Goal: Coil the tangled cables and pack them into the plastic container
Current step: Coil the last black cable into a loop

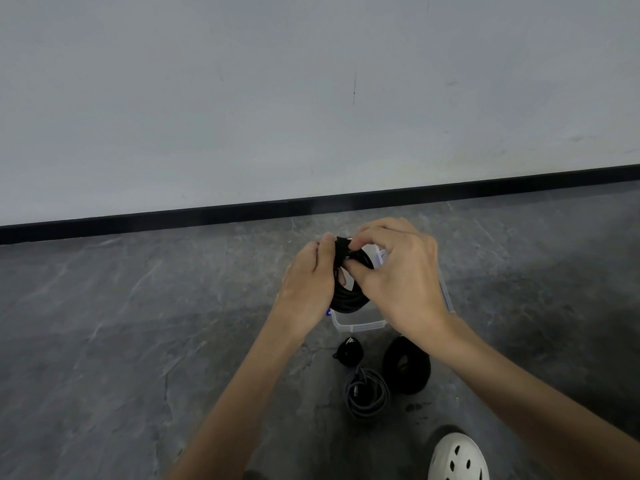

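Nearly bundled, a black cable coil (346, 299) hangs between two hands: the left hand (308, 282) grips its loops while the right hand (398, 275) fingers (360, 237) pinch its top. If that pinch slips, the loops could likely spring apart. It looks glossy, thick and tightly wound. A clear plastic container (360, 325) sits just below the fingers.

Four cable coils are counted: one held coil (346, 301), one small coil (349, 351), one grey coil (367, 398) and one thick coil (419, 377). One container (360, 325) is seen. Two hands are counted, the left hand (308, 289) and the right hand (398, 282). One shoe (457, 459) is seen.
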The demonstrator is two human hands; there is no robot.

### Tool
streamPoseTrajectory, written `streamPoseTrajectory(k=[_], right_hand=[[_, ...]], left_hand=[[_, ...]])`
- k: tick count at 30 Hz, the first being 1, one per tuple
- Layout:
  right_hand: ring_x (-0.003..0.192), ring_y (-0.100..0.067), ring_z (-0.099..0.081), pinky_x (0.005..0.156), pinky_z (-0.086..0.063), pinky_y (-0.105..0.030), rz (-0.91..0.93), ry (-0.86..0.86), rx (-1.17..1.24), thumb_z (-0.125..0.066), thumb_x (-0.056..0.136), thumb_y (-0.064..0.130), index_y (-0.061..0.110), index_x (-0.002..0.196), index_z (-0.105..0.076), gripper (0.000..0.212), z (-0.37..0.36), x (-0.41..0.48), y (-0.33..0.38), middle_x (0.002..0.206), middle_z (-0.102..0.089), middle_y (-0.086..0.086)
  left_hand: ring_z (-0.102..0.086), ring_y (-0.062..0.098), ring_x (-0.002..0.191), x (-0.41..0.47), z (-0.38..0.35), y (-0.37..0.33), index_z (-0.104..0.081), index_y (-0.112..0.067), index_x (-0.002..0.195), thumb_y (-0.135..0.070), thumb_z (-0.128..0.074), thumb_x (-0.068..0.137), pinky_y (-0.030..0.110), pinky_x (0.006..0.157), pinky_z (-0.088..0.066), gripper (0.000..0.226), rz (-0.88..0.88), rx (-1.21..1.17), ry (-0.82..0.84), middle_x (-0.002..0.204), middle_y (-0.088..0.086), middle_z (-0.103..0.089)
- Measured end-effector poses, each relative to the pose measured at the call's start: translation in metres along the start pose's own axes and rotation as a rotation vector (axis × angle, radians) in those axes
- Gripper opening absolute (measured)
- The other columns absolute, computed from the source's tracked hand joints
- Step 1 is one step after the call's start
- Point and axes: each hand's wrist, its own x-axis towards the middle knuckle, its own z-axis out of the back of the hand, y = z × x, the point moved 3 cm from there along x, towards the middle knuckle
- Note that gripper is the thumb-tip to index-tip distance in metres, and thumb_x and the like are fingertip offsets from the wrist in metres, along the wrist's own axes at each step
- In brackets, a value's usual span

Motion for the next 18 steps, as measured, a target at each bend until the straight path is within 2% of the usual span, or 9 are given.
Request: streamPoseTrajectory(k=[2, 7, 10, 13, 16, 18], right_hand=[[0.082, -0.021, -0.064, 0.077, -0.049, -0.027, -0.008, 0.002, 0.026, -0.084, 0.063, -0.002, 0.005, 0.068, -0.071, 0.016, 0.0009, 0.0001, 0.0016, 0.082, -0.07, -0.004], [0.087, -0.02, -0.062, 0.08, -0.049, -0.031, -0.013, 0.071, 0.028, -0.08, 0.071, -0.002, 0.006, 0.073, -0.071, 0.012, 0.0022, -0.0004, 0.0021, 0.087, -0.068, -0.004], [0.088, -0.02, -0.062, 0.081, -0.046, -0.026, -0.043, 0.098, 0.04, -0.079, 0.072, -0.001, 0.006, 0.075, -0.071, 0.011, 0.003, 0.0002, 0.0008, 0.088, -0.067, -0.005], [0.09, -0.02, -0.06, 0.082, -0.042, -0.017, -0.043, 0.149, 0.004, -0.079, 0.073, 0.0, 0.007, 0.076, -0.072, 0.01, 0.0028, 0.0011, 0.0006, 0.089, -0.066, -0.005], [0.092, -0.015, -0.053, 0.074, -0.035, -0.005, 0.002, 0.214, -0.088, -0.078, 0.074, 0.001, 0.008, 0.075, -0.071, 0.01, 0.0043, 0.0, 0.0038, 0.093, -0.064, -0.003], [0.096, -0.008, -0.046, 0.063, -0.033, -0.007, 0.031, 0.279, -0.193, -0.076, 0.077, 0.003, 0.01, 0.077, -0.07, 0.009, 0.0062, -0.0017, 0.0074, 0.099, -0.06, 0.001]], left_hand=[[-0.052, 0.014, 0.071, 0.0005, 0.0005, -0.0008, -0.061, -0.006, 0.092, -0.04, -0.028, 0.105, 0.037, 0.072, -0.043, 0.049, 0.002, -0.016, 0.011, 0.074, 0.002, -0.057], [-0.049, 0.012, 0.066, 0.0004, 0.0019, -0.0001, -0.061, -0.007, 0.092, -0.042, -0.029, 0.104, 0.033, 0.068, -0.041, 0.049, -0.006, -0.035, 0.021, 0.068, -0.003, -0.054], [-0.052, 0.004, 0.06, 0.0, 0.0015, 0.0011, -0.062, -0.012, 0.089, -0.042, -0.029, 0.104, 0.026, 0.064, -0.04, 0.047, -0.012, -0.028, 0.023, 0.061, -0.009, -0.056], [-0.052, 0.002, 0.057, 0.0009, 0.0017, 0.0038, -0.061, -0.015, 0.087, -0.043, -0.03, 0.103, 0.024, 0.063, -0.039, 0.045, -0.011, -0.015, 0.025, 0.059, -0.01, -0.056], [-0.051, -0.002, 0.053, 0.0027, 0.0007, 0.0067, -0.06, -0.02, 0.082, -0.045, -0.032, 0.102, 0.021, 0.06, -0.038, 0.042, 0.002, 0.004, 0.038, 0.055, -0.013, -0.058], [-0.051, -0.001, 0.052, 0.0034, -0.0016, 0.0083, -0.058, -0.023, 0.079, -0.044, -0.034, 0.102, 0.024, 0.06, -0.038, 0.04, -0.003, 0.027, 0.053, 0.055, -0.012, -0.058]])
